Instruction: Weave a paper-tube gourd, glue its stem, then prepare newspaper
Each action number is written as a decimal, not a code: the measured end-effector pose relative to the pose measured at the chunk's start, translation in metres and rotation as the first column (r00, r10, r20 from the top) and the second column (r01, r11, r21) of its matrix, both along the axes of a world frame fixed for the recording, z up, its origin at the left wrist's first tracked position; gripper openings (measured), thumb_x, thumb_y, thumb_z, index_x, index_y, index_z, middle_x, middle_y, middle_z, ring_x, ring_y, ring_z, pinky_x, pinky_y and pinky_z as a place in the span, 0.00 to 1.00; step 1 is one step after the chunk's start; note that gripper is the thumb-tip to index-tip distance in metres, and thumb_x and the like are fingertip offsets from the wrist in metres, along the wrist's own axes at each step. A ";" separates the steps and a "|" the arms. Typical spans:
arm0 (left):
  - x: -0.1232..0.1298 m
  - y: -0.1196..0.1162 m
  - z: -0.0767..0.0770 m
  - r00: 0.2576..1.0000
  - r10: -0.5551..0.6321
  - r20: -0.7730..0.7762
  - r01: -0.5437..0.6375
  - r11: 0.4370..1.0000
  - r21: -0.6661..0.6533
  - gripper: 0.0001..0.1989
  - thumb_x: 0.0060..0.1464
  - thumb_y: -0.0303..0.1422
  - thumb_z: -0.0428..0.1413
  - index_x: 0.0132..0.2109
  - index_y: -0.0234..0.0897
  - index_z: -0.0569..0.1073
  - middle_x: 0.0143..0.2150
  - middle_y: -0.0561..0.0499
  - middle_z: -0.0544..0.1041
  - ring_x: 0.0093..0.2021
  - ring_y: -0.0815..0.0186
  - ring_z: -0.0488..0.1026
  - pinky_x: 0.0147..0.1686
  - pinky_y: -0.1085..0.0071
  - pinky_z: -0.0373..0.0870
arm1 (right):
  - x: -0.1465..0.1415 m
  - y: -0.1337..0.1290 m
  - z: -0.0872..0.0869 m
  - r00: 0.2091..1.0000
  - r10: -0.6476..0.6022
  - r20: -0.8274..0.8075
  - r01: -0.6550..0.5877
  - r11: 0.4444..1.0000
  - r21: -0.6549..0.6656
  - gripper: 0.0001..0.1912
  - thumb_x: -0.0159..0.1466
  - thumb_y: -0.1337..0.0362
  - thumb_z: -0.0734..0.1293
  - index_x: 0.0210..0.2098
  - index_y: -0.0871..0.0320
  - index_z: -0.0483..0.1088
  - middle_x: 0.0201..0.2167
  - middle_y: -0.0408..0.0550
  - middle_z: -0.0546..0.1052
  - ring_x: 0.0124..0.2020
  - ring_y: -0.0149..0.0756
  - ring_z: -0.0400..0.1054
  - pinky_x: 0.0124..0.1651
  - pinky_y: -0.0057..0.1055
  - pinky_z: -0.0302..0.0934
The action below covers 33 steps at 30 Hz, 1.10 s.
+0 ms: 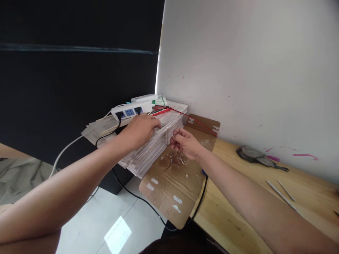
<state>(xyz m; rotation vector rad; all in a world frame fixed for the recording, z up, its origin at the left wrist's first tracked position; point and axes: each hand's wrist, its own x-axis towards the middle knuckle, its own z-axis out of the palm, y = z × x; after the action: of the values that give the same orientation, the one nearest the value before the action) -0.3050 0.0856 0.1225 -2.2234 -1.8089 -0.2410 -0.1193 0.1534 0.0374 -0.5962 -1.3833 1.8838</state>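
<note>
A thick stack of white sheets point(155, 146), paper or thin board, stands at the table's corner. My left hand point(141, 128) lies palm down on top of it, fingers slightly bent over the near edge. Just right of the stack's side, my right hand point(185, 143) is closed in a pinch, thumb against fingers. Whatever sits between those fingertips is too small to make out. Beneath the right hand lies a brown cardboard sheet point(169, 187) with white scraps and patches on it.
A white power strip point(132, 110) with black plugs rests on the stack. A black cable point(137, 195) loops over the floor and under the cardboard. On the wooden table point(225, 197) lie a grey cloth item point(255, 157) and thin strips point(280, 190). Walls stand behind and left.
</note>
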 end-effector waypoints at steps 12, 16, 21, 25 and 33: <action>0.043 -0.044 -0.015 0.732 -0.190 0.654 0.140 0.982 0.129 0.09 0.57 0.34 0.61 0.45 0.44 0.83 0.42 0.52 0.85 0.41 0.62 0.81 0.43 0.69 0.77 | 0.030 -0.044 0.012 0.971 0.131 -0.198 -0.156 0.981 -0.113 0.14 0.55 0.59 0.78 0.36 0.57 0.74 0.28 0.40 0.77 0.26 0.26 0.72 0.27 0.22 0.64; 0.059 -0.060 -0.026 0.587 -0.268 0.764 0.121 0.962 0.245 0.06 0.55 0.34 0.64 0.41 0.44 0.84 0.39 0.52 0.85 0.39 0.62 0.82 0.41 0.68 0.79 | 0.045 -0.061 0.016 0.975 0.084 -0.207 -0.107 0.989 -0.104 0.11 0.55 0.60 0.79 0.34 0.57 0.77 0.28 0.41 0.79 0.27 0.26 0.73 0.29 0.22 0.65; 0.070 -0.065 -0.038 0.522 -0.369 0.769 0.120 0.924 0.363 0.02 0.54 0.31 0.65 0.37 0.43 0.83 0.35 0.52 0.85 0.37 0.64 0.82 0.38 0.68 0.80 | 0.054 -0.068 0.014 0.977 0.051 -0.209 -0.084 0.984 -0.155 0.12 0.53 0.60 0.81 0.33 0.57 0.78 0.27 0.42 0.80 0.26 0.26 0.73 0.27 0.22 0.64; 0.073 -0.066 -0.043 0.496 -0.434 0.752 0.127 0.893 0.432 0.05 0.54 0.26 0.64 0.35 0.43 0.81 0.35 0.52 0.84 0.37 0.64 0.82 0.41 0.67 0.79 | 0.054 -0.072 0.012 0.973 0.020 -0.229 -0.070 0.975 -0.211 0.12 0.52 0.61 0.81 0.34 0.56 0.80 0.28 0.42 0.81 0.26 0.26 0.73 0.26 0.21 0.64; 0.079 -0.069 -0.048 0.309 -0.298 0.903 0.023 0.952 0.306 0.04 0.51 0.31 0.67 0.36 0.41 0.81 0.32 0.51 0.84 0.31 0.65 0.81 0.32 0.70 0.80 | 0.054 -0.079 0.012 0.977 0.001 -0.214 -0.024 0.994 -0.107 0.10 0.53 0.58 0.80 0.33 0.52 0.82 0.25 0.41 0.80 0.26 0.28 0.72 0.26 0.24 0.63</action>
<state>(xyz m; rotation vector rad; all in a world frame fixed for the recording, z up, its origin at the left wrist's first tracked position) -0.2260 0.0163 0.0749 -2.1669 -1.7310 -2.1166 -0.0649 0.0745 0.0490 -0.4238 -1.1547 1.9801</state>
